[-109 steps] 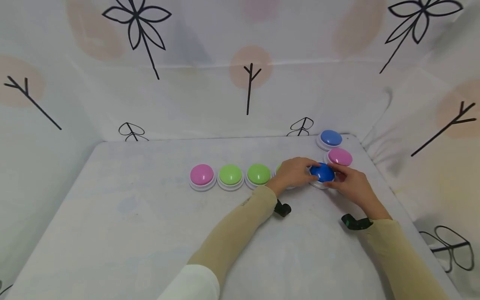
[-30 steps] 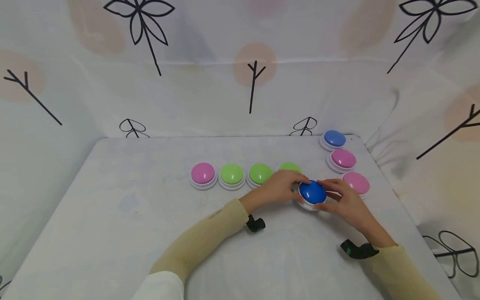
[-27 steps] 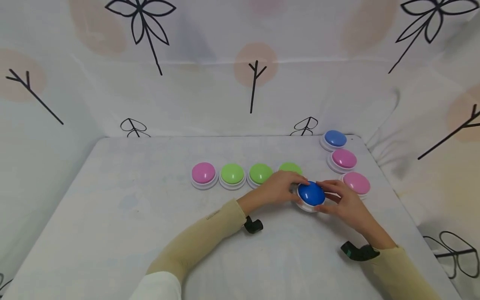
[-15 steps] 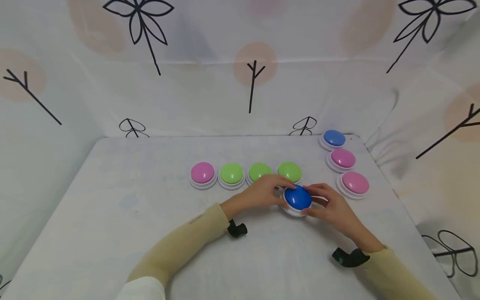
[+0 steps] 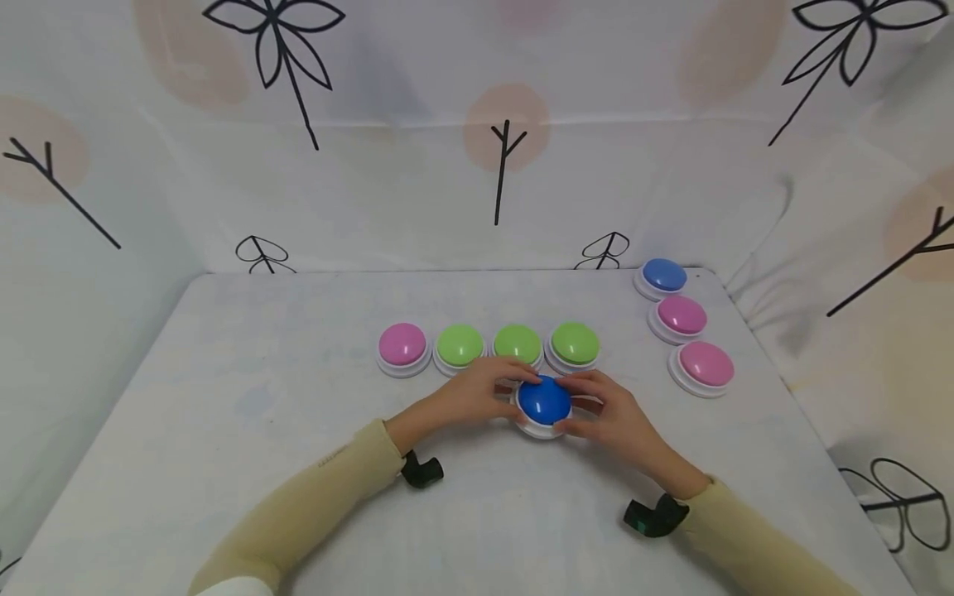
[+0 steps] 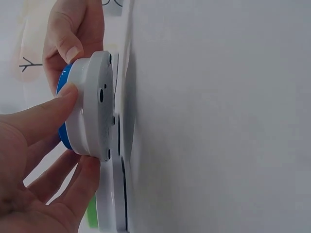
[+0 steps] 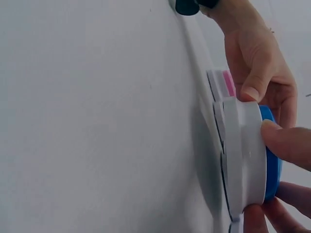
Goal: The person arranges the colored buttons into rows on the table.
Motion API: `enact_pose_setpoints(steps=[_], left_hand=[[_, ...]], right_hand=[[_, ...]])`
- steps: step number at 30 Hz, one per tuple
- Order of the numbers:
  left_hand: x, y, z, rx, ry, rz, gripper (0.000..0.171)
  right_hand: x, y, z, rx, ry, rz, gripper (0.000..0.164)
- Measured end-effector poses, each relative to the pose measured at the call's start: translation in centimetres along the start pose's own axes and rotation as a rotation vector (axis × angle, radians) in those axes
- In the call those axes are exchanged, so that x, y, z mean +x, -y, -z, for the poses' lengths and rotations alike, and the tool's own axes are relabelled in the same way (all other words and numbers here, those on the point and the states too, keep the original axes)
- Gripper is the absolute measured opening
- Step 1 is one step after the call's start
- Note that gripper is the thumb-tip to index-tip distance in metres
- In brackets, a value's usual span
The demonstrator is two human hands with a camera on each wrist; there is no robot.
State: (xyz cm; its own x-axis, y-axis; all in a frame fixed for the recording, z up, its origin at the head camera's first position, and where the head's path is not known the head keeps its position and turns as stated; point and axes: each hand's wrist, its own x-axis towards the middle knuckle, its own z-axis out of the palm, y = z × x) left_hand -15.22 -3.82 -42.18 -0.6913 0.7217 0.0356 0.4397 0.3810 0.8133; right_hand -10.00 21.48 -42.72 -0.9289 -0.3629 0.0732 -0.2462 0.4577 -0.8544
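Both hands hold a round push button with a blue dome (image 5: 544,401) and white base between them, in front of the row of buttons in the head view. My left hand (image 5: 477,392) grips its left side, thumb on the white base (image 6: 86,107) in the left wrist view. From the right, my right hand (image 5: 609,414) pinches the other side with thumb and fingers. The base's underside shows small holes in the left wrist view, and the button is raised off the table. Right behind it stand two green buttons (image 5: 517,343) (image 5: 575,343).
Further left in the row are another green button (image 5: 459,345) and a pink button (image 5: 402,343). Two pink buttons (image 5: 681,314) (image 5: 706,363) and a second blue button (image 5: 664,274) line the right side of the white table (image 5: 224,430). A patterned cloth (image 5: 387,190) hangs behind.
Both hands have carried the blue button from beside the right-hand pink buttons leftward and nearer the body. The rightmost green button and the front pink button on the right are now uncovered.
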Motion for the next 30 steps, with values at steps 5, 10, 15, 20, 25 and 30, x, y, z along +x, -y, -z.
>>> enact_pose_setpoints(steps=[5,10,15,20,25,30], left_hand=[[-2.0,1.1,0.9,0.001,-0.045,-0.016,0.049],[-3.9,2.1,1.7,0.021,-0.073,-0.024,0.049],[-5.4,2.5,2.3,-0.009,-0.056,0.034,0.049],[-6.5,2.6,2.7,0.016,-0.051,0.058,0.048],[-7.3,2.8,3.2,0.081,-0.074,0.036,0.047],[-8.2,3.0,4.0,0.104,-0.061,0.065,0.051]], right_hand=[[0.8,0.7,-1.4,0.075,0.026,0.027,0.051],[1.7,1.3,-3.0,0.119,0.047,0.049,0.049],[2.2,1.8,-4.6,0.143,0.062,0.058,0.047],[2.4,2.1,-5.7,0.162,0.071,0.047,0.045],[3.1,2.3,-6.5,0.144,0.095,0.079,0.045],[4.0,2.7,-7.1,0.097,0.121,0.131,0.045]])
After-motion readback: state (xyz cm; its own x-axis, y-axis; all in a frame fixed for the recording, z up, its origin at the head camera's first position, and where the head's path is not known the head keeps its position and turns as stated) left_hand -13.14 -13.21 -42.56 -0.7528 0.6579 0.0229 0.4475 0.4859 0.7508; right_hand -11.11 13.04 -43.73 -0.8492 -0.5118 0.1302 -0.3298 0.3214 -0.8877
